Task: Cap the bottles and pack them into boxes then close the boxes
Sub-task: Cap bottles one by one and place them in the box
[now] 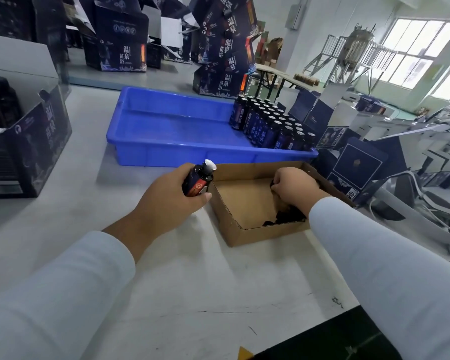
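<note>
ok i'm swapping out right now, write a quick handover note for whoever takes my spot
Left hand grips one uncapped bottle, tilted, beside the cardboard box.
Right hand reaches into that box and pinches a small dark piece, probably a cap; more black caps lie on the box floor.
The other bottles stand uncapped in the right end of the blue tray.
Done: no capped or packed bottles are visible.
Left: cap the held bottle, then the tray's, pack them into the printed dark boxes and close those.
</note>
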